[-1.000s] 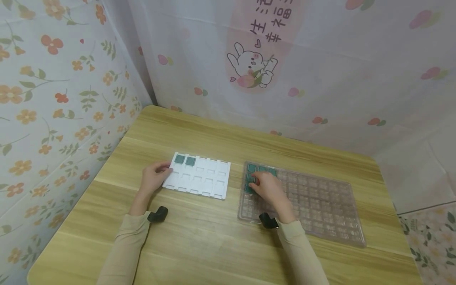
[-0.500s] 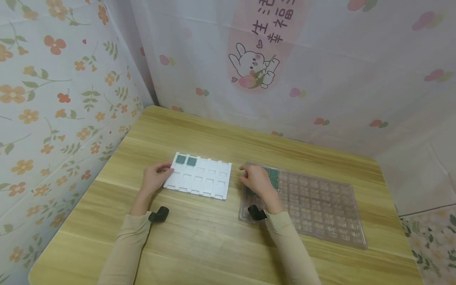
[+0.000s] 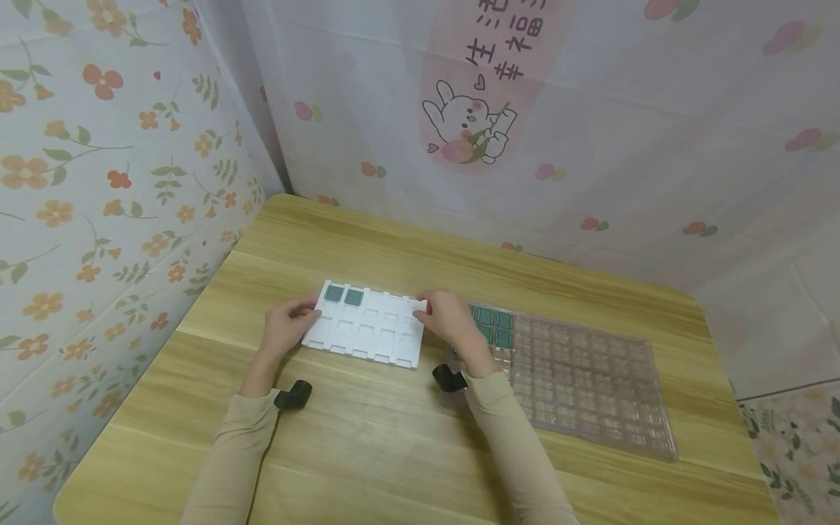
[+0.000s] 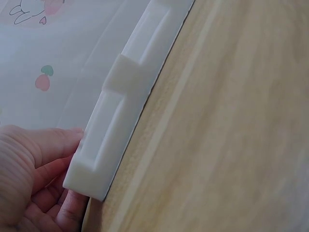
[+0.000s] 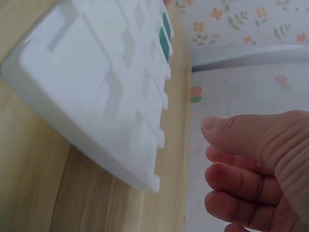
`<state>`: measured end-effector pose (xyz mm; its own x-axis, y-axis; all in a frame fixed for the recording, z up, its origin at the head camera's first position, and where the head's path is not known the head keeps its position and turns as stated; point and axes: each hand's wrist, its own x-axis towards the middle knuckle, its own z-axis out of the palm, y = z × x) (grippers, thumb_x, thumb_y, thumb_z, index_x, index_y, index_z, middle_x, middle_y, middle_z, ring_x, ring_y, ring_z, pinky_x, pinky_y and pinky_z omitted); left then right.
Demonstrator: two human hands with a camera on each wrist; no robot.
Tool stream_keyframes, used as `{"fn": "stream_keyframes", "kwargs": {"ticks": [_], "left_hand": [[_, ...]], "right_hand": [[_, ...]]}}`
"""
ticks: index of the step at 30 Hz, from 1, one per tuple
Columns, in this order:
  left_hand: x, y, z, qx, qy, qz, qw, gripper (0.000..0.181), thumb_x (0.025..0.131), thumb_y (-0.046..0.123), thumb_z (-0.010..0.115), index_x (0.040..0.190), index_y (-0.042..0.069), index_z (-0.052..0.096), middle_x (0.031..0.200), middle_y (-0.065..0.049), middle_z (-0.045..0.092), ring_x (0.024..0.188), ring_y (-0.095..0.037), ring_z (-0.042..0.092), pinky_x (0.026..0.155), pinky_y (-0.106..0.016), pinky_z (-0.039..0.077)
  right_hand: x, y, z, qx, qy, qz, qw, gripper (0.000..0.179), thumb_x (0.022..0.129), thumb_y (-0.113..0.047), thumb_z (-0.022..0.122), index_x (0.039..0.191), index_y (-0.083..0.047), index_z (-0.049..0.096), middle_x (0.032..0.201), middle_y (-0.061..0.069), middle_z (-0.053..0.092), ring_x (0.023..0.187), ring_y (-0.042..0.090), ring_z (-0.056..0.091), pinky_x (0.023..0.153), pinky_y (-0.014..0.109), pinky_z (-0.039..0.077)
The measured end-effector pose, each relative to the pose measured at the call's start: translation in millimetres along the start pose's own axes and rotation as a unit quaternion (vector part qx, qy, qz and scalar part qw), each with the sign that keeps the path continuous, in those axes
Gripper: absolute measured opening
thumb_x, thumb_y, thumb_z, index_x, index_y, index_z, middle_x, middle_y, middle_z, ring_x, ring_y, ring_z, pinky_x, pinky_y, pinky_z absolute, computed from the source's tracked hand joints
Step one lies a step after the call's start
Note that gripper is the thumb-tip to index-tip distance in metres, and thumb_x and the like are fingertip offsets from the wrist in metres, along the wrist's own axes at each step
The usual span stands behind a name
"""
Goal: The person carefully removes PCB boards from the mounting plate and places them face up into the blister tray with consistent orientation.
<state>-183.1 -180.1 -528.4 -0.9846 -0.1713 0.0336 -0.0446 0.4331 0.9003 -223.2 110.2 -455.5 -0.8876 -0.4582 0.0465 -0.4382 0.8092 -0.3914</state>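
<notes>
A white compartment tray (image 3: pixel 367 337) lies on the table, with two green square chips (image 3: pixel 354 297) in its far left pockets. My left hand (image 3: pixel 286 326) pinches the tray's left edge; in the left wrist view the thumb is on top and the fingers (image 4: pixel 72 210) are below. Beside the tray's far right corner is my right hand (image 3: pixel 453 317), fingers loosely bent. Nothing shows between its thumb (image 5: pixel 217 128) and fingers in the right wrist view, where a gap separates it from the tray. My right forearm and hand cover part of the clear tray's left side.
To the right lies a clear plastic tray (image 3: pixel 590 379) with many pockets, several green chips (image 3: pixel 503 321) at its far left end. Black wrist cameras (image 3: pixel 293 394) jut from both sleeves. Patterned curtains (image 3: pixel 367 87) stand behind and left of the wooden table (image 3: pixel 354 452).
My right hand has left the chips in the clear tray and moved left to the white tray's right edge, uncovering more green chips. The left hand stays on the white tray.
</notes>
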Motion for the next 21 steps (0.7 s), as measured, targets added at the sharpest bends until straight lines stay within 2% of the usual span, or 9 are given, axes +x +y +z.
{"fn": "stream_keyframes", "kwargs": {"ticks": [4,12,21], "left_hand": [[0.3,-1.0,-0.2,-0.002,0.000,0.007,1.0000,0.028,0.084,0.004,0.066,0.109,-0.008,0.064,0.094,-0.023,0.066,0.086,-0.028,0.060,0.068,-0.010,0.041],[1.1,-4.6,0.9,-0.011,0.006,0.012,0.9998,0.028,0.083,0.003,0.067,0.108,-0.009,0.065,0.092,-0.023,0.066,0.081,-0.019,0.060,0.068,-0.010,0.043],[1.9,-4.9,0.8,-0.009,0.006,0.013,0.9999,0.027,0.084,0.002,0.066,0.109,-0.008,0.065,0.093,-0.024,0.066,0.084,-0.026,0.061,0.068,-0.010,0.042]], "right_hand": [[5.3,-8.7,1.1,0.000,-0.007,0.010,0.9999,0.027,0.085,-0.017,0.069,0.108,-0.001,0.068,0.066,0.001,0.056,0.056,0.012,0.045,0.049,0.023,0.035],[17.2,-18.5,6.1,0.005,-0.031,0.012,0.9994,0.030,0.087,-0.018,0.067,0.112,-0.002,0.066,0.070,0.002,0.060,0.056,0.011,0.047,0.049,0.021,0.037],[30.8,-28.9,10.3,0.010,-0.034,0.001,0.9994,0.029,0.087,-0.018,0.067,0.111,-0.002,0.067,0.071,0.003,0.062,0.059,0.012,0.050,0.054,0.023,0.039]]}}
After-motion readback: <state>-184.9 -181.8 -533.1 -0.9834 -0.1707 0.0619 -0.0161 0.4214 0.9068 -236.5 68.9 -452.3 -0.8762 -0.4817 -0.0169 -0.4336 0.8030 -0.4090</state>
